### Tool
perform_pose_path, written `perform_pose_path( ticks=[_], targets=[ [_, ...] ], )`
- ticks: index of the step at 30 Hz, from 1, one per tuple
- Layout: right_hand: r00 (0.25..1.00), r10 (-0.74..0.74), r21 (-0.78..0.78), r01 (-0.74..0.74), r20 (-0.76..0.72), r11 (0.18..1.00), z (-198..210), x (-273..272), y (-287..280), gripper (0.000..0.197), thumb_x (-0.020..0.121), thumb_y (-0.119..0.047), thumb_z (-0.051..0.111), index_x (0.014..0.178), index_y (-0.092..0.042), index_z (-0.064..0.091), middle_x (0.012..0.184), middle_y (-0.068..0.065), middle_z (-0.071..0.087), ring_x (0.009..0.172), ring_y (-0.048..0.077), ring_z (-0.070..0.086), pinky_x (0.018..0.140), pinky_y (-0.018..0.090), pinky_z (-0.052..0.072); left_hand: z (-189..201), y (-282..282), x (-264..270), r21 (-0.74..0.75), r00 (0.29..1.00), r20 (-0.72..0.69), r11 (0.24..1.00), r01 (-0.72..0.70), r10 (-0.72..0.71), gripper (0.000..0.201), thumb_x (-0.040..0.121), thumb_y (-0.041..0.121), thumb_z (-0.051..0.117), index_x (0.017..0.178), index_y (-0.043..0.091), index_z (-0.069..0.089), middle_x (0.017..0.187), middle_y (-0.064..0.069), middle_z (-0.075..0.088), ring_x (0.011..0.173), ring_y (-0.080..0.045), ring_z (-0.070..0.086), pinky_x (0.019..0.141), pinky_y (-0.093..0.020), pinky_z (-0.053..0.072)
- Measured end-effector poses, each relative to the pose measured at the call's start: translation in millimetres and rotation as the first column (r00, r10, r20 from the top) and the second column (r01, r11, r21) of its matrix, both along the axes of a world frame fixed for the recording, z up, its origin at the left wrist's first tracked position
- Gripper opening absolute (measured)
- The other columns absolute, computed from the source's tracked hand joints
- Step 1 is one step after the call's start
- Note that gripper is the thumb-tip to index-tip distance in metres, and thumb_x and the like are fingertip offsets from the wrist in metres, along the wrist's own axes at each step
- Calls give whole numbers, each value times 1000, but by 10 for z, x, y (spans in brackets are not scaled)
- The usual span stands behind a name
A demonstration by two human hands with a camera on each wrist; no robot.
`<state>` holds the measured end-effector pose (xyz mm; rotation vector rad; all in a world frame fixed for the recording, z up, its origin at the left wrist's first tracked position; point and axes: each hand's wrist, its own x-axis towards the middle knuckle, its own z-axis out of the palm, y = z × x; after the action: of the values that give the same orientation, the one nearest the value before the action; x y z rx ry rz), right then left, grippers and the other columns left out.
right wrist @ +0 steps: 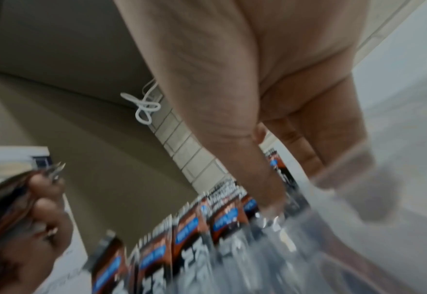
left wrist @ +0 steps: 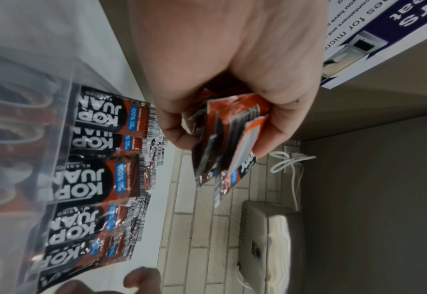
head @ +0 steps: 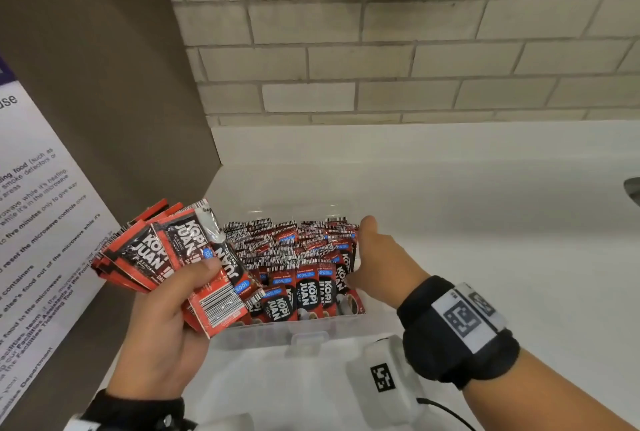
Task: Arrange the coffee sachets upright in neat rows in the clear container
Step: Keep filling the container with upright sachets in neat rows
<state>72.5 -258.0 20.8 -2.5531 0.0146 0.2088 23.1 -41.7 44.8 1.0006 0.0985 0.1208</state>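
Centre-bottom of the head view: clear plastic container (head: 294, 335) on the white counter (head: 485, 188), packed with upright red-and-black coffee sachets (head: 304, 288) in rows. My left hand (head: 162, 323), lower left, has thumb and fingers curled round a fanned bundle of loose sachets (head: 180, 254). My right hand (head: 384, 268) rests on the container's right edge, fingers straight, pressed together, against the end sachets.

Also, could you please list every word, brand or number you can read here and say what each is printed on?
"KOPI JUAN": sachets in left hand and clear container.
"100%": blue tag on sachets.
"KLASIKO": sachet front.
"five minutes", "Facilities Department": wall notice; rest too blurred.
Barcodes, wrist markers: unreadable.
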Motion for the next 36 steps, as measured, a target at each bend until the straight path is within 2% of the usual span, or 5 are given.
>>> perform_pose_path(
  ticks=[5, 21, 30, 33, 36],
  targets=[
    [992, 49, -57, -56, -117, 997, -79, -4, 138, 70, 80, -15, 73, 131, -6, 26, 117, 9, 60, 102, 23, 63, 84, 29, 51, -23, -57, -18, 31, 1000, 5, 999, 3, -4, 41, 66, 5, 56, 104, 18, 62, 87, -1, 72, 75, -18, 72, 54, -32, 57],
    [994, 0, -10, -1, -106, 1000, -39, 4, 128, 60, 82, -19, 72, 127, -7, 35, 120, 8, 59, 106, 21, 61, 83, 26, 48, -88, -35, 23, 29, 1000, 4, 999, 19, -19, 44, 67, 6, 57, 108, 20, 60, 88, 1, 71, 78, -18, 72, 56, -33, 58],
    [999, 6, -6, -6, 34, 1000, 101, -37, -16, 30, 88, -13, 62, 108, -11, 39, 98, 7, 60, 72, 17, 60, 56, 21, 47, -81, -71, 9, 14, 996, -15, 996, 85, -84, 50, 67, 4, 59, 116, 16, 59, 100, -7, 71, 85, -26, 72, 61, -41, 59],
    [960, -20, 189, -35, 279, 981, 308, -121, -21, 19, 89, -24, 62, 90, -15, 45, 82, 1, 60, 63, 10, 53, 52, 16, 38, -66, -151, 28, -27, 987, -32, 987, 156, -157, 58, 61, -6, 67, 117, 10, 60, 101, -14, 71, 85, -31, 71, 62, -44, 58],
    [962, 114, 556, -238, 248, 796, 589, -319, 154, 30, 78, -32, 75, 85, -19, 49, 79, -4, 56, 64, 7, 49, 60, 18, 41, -48, -276, 40, -67, 972, -59, 973, 222, -226, 48, 62, 3, 66, 109, 6, 62, 95, -18, 71, 81, -31, 71, 60, -40, 57]
  ],
)
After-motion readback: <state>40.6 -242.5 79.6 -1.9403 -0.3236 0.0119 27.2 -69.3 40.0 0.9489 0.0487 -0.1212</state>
